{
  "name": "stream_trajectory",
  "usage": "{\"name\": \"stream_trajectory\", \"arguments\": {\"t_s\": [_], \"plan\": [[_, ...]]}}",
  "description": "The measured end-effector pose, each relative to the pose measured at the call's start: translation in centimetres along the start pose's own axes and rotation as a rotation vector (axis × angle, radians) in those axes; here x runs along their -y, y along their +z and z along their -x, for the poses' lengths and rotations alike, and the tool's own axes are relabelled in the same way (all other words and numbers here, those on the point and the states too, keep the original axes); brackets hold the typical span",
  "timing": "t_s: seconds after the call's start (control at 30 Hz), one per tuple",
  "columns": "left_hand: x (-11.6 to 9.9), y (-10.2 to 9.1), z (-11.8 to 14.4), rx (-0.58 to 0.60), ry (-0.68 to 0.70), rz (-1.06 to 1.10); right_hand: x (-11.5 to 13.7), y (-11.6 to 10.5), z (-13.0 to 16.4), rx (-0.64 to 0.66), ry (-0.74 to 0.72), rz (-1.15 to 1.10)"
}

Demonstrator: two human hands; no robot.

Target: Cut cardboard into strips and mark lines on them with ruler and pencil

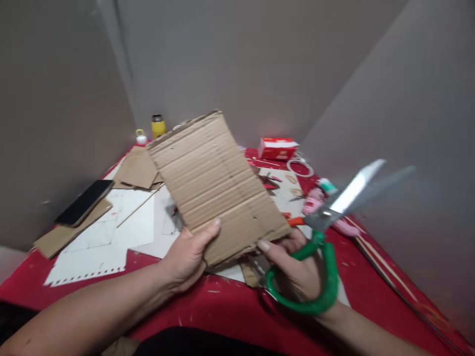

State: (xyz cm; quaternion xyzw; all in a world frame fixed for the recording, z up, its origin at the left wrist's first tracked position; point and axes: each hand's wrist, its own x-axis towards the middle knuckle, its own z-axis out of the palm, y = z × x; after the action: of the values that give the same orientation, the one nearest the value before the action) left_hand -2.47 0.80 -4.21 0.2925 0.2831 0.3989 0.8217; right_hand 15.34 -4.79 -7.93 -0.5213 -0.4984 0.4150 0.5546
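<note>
Head view: left hand (189, 257) grips the corrugated cardboard sheet (215, 185) by its lower edge, raised over the red desk (230, 301). Right hand (297, 269) is closed through the green-handled scissors (326, 232), blades parted. Best to steady the sheet near the cut line and feed slowly.

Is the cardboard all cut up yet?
Some looks done: cardboard offcuts lie on the red table. In hand: the left hand holds a cardboard sheet up, the right hand grips green-handled scissors, blades open beside it. Left: that sheet shows no fresh cut.
</note>
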Motion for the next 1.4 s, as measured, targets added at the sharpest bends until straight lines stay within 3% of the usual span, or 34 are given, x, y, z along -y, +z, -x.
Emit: {"name": "stream_trajectory", "arguments": {"t_s": [0.17,0.4,0.7,0.8,0.9,0.97,1.07,1.2,1.4], "plan": [[-0.4,0.2,0.1,-0.057,0.005,-0.064,1.1,0.4,-0.9,-0.14,-0.086,-0.062],[-0.8,0.6,0.3,-0.17,-0.001,-0.115,1.6,0.4,-0.9,-0.164,-0.122,0.024],[-1.2,1.1,0.4,-0.222,-0.012,-0.165,1.2,0.0,-0.8,-0.191,-0.145,0.058],[-2.0,1.2,0.3,-0.235,0.039,-0.174,1.1,-0.5,-0.6,-0.162,-0.092,-0.045],[-3.4,1.3,-0.1,-0.29,0.178,-0.189,1.0,-1.2,-0.2,-0.181,-0.035,-0.146],[-4.6,1.3,-0.3,-0.325,0.286,-0.207,1.3,-1.6,0.3,-0.116,0.001,-0.222],[-6.1,1.2,-0.5,-0.346,0.366,-0.221,2.3,-2.0,1.2,0.156,0.12,-0.334],[-7.5,0.8,-0.6,-0.38,0.4,-0.205,4.0,-1.9,2.0,0.478,0.288,-0.139],[-8.2,0.4,-0.5,-0.382,0.452,-0.229,4.3,-2.3,1.5,0.705,0.375,0.08]]}}
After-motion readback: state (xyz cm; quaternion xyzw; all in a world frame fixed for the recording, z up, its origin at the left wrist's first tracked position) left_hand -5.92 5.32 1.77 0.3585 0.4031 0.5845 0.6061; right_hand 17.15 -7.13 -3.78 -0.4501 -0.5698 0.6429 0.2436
